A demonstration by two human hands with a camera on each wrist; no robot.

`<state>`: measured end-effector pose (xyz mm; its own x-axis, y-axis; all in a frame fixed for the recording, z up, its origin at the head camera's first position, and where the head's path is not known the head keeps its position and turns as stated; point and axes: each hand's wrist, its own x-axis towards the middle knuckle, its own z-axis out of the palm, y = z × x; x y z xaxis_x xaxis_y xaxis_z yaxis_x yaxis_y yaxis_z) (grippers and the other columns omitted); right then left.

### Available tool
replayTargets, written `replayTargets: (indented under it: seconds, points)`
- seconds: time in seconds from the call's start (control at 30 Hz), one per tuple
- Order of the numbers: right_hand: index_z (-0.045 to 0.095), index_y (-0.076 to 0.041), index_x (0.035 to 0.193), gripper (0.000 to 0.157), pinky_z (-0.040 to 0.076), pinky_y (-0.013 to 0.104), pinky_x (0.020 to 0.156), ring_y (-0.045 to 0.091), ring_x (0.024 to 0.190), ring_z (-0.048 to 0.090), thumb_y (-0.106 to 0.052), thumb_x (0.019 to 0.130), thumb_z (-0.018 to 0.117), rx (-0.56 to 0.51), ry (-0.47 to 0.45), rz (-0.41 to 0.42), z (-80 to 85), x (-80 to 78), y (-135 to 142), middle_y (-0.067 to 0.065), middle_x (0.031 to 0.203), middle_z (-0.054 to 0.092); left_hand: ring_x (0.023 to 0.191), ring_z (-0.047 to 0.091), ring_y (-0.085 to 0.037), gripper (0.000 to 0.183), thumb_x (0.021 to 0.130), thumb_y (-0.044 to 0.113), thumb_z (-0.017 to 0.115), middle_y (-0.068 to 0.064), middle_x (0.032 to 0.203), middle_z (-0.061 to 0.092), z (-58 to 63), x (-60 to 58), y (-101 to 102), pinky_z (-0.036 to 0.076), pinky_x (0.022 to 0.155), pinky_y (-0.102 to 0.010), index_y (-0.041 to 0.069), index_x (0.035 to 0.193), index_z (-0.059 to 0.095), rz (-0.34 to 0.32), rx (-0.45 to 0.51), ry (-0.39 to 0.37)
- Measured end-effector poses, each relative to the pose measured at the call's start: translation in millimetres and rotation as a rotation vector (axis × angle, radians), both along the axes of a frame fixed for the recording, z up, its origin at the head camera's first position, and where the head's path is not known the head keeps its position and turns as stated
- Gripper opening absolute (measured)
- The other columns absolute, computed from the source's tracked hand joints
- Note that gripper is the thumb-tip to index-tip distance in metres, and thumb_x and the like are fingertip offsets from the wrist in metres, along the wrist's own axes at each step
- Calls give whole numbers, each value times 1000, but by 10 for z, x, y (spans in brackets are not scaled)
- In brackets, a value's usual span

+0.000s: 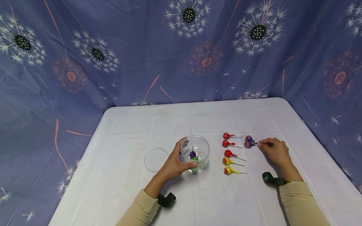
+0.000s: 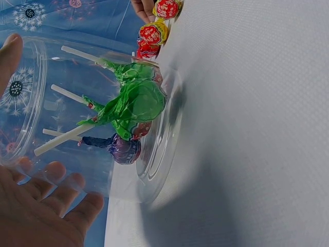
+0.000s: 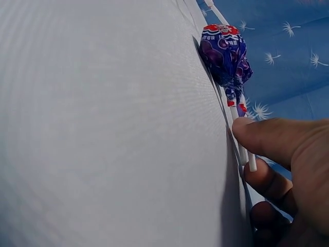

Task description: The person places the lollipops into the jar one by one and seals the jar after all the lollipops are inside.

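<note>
My left hand (image 1: 174, 162) grips the side of a clear plastic jar (image 1: 207, 150), fingers behind it and thumb at the front. The jar stands upright on the table, its top uncovered. Inside, green-wrapped lollipops (image 2: 139, 100) and a purple one (image 2: 125, 150) lean with their sticks up. Over on the right, my right hand (image 1: 275, 151) pinches the white stick of a purple lollipop (image 3: 223, 54) between thumb and forefinger. Two purple heads lie close together there in the head view; whether both sticks are pinched I cannot tell.
Red lollipops (image 1: 228, 153) and yellow lollipops (image 1: 227, 170) lie in a column between the hands, sticks to the right. Left of the jar is a clear round lid (image 1: 145, 160). A white cloth covers the table (image 1: 113, 188); a blue patterned curtain (image 1: 135, 62) hangs behind.
</note>
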<state>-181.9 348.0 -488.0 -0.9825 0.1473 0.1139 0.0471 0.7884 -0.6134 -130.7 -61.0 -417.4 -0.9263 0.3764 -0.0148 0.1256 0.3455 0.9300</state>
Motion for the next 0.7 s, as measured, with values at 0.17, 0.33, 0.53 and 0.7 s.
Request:
replayTargets:
  seconds: [0.17, 0.33, 0.53, 0.7]
  points:
    - [70, -2, 98, 23, 33, 41, 73, 37, 92, 54, -21, 90, 61, 10, 10, -18, 12, 5, 5, 23, 101, 62, 142, 29, -32, 94, 77, 19, 78, -9, 152, 33, 76, 31, 3, 27, 113, -52, 16, 150, 18, -5, -11, 3]
    - [71, -1, 98, 21, 34, 30, 64, 27, 82, 53, -18, 90, 61, 12, 37, -28, 24, 4, 5, 20, 95, 62, 141, 29, -33, 93, 78, 20, 78, -9, 152, 33, 89, 39, 6, 27, 113, -53, 16, 149, 19, -4, -10, 0]
    - [71, -2, 98, 21, 32, 26, 60, 17, 75, 46, -19, 90, 62, 16, 65, -34, 74, 9, -17, 17, 91, 61, 141, 30, -34, 92, 77, 19, 78, -10, 152, 32, 75, 36, 5, 27, 113, -53, 18, 149, 20, 1, -7, -8]
    - [72, -4, 96, 21, 33, 24, 60, 5, 73, 40, -22, 90, 63, 5, 112, -24, 166, 38, -87, 11, 89, 60, 141, 30, -33, 95, 76, 20, 79, -10, 154, 30, -119, -43, -2, 27, 112, -54, 21, 149, 18, 6, -8, 4]
